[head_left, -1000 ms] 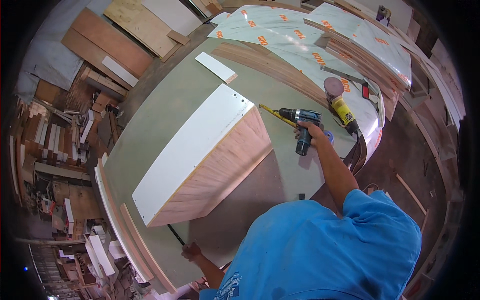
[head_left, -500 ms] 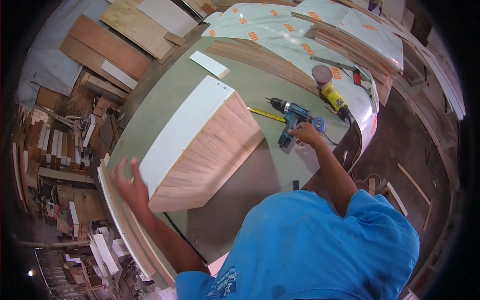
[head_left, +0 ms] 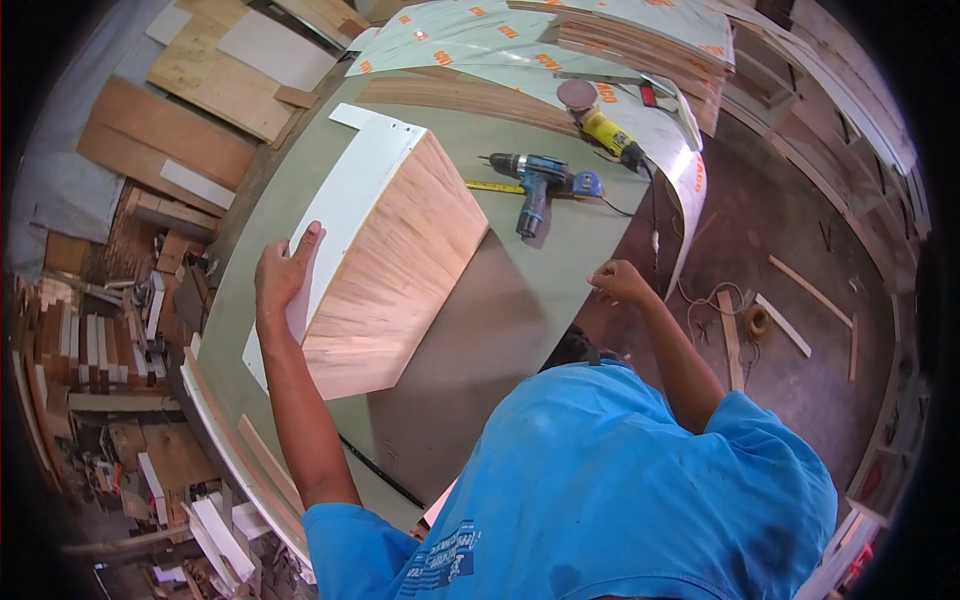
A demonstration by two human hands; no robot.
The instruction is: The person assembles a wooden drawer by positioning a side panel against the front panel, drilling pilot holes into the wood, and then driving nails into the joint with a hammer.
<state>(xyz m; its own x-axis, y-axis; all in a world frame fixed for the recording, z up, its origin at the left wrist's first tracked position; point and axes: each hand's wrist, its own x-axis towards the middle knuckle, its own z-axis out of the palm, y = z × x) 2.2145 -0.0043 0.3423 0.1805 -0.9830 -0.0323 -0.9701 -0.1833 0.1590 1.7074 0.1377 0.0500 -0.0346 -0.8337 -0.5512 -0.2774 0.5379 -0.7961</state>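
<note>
A tapered wooden box [head_left: 395, 265] with wood-grain sides and a white top panel [head_left: 350, 200] stands on the green-grey worktable. My left hand [head_left: 283, 275] grips the panel's left edge, thumb over the white surface; its other fingers are partly hidden. To the right, close to the table edge, my right hand [head_left: 620, 283] is closed with fingers curled together. Whatever may be between them is too small to make out. A blue-and-black cordless drill [head_left: 533, 185] lies beyond that hand, apart from it. The blue tape measure [head_left: 586, 184] beside it has its yellow blade [head_left: 492, 187] extended toward the box.
A yellow angle grinder [head_left: 610, 135] with a round disc lies at the table's far right, its cord trailing off the edge. Wooden strips [head_left: 470, 100] and film-covered sheets [head_left: 440, 40] lie at the back. Offcuts and a tape roll [head_left: 757, 320] are on the floor.
My right hand has left the drill and drawn back toward me. My left hand has come down onto the white panel. The box's far end now appears to meet a white strip.
</note>
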